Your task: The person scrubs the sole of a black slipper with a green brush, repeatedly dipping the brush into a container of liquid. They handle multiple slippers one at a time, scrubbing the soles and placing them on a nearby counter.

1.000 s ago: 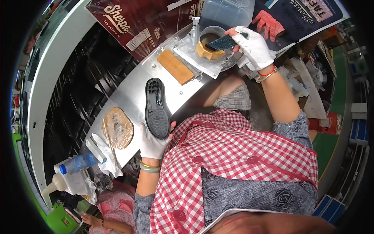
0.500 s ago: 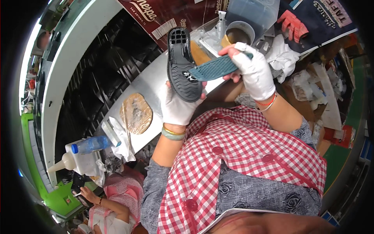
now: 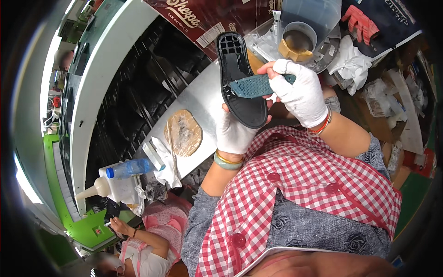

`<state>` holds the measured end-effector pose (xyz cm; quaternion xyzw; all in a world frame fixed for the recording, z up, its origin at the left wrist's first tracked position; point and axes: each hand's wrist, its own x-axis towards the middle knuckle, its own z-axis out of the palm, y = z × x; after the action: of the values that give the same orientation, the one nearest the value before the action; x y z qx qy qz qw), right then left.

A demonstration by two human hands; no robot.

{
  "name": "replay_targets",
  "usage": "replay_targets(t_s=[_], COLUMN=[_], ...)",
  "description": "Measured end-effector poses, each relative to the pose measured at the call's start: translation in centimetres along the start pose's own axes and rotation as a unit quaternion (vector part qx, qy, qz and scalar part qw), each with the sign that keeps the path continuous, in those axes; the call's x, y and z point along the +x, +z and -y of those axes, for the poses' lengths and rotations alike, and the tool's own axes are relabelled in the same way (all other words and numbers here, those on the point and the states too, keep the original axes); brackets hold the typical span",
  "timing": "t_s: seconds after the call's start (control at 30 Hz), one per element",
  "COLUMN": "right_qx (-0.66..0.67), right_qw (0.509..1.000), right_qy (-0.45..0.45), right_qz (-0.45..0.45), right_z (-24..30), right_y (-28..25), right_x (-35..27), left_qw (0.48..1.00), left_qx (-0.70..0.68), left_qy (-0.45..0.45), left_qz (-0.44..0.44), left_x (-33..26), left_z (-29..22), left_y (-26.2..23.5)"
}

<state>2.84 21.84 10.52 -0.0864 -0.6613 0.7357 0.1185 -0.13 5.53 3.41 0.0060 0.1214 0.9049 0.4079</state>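
My left hand [image 3: 235,134], in a white fingerless glove, grips a black shoe sole [image 3: 248,109] near its rounded lower end. The sole stands tilted, with a grid of small hollows at its top and a wet-looking gloss along its middle. In my right hand [image 3: 302,92], gloved the same way, is a flat teal strip with a dotted texture [image 3: 254,86], pinched between thumb and fingers. The strip's far end lies against the middle of the sole. Behind the right hand stands a clear cup of dark liquid [image 3: 300,40] with a yellowish piece at its rim.
A wrapped brown disc [image 3: 183,134] lies on the pale tabletop [image 3: 203,99]. Left of it are a blue-capped bottle [image 3: 128,169] and a white nozzle bottle [image 3: 94,189]. Crumpled white cloth [image 3: 350,64] and a red glove [image 3: 361,24] lie at back right. Another person's hand [image 3: 122,227] shows lower left.
The whole view has shifted, moving things rightward. The strip's end has moved toward the sole's left edge. The white gleam at its tip is gone, and the lower end's wavy lines no longer show.
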Motion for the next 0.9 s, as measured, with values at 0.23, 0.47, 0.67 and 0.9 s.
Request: replay_targets(t_s=[0.23,0.47,0.67,0.9], right_qx=[-0.027,-0.027,-0.017,0.005], right_qw=[0.997,0.992,0.997,0.998], right_qy=[-0.059,-0.112,-0.065,0.049], right_qz=[-0.039,-0.05,-0.03,0.041], right_z=[0.6,0.9,2.0,0.9], right_y=[-0.4,-1.2,-1.7,-1.2], right_x=[1.4,3.3,3.8,0.8], left_qw=[0.998,0.992,0.993,0.996], left_qx=[0.066,0.122,0.118,0.085], left_qy=[-0.001,-0.019,-0.019,0.003], left_qz=[0.001,-0.007,-0.014,-0.012], left_x=[-0.5,-0.9,-1.3,-0.7], left_z=[0.3,0.2,0.5,0.5], left_y=[0.4,0.3,0.0,-0.3])
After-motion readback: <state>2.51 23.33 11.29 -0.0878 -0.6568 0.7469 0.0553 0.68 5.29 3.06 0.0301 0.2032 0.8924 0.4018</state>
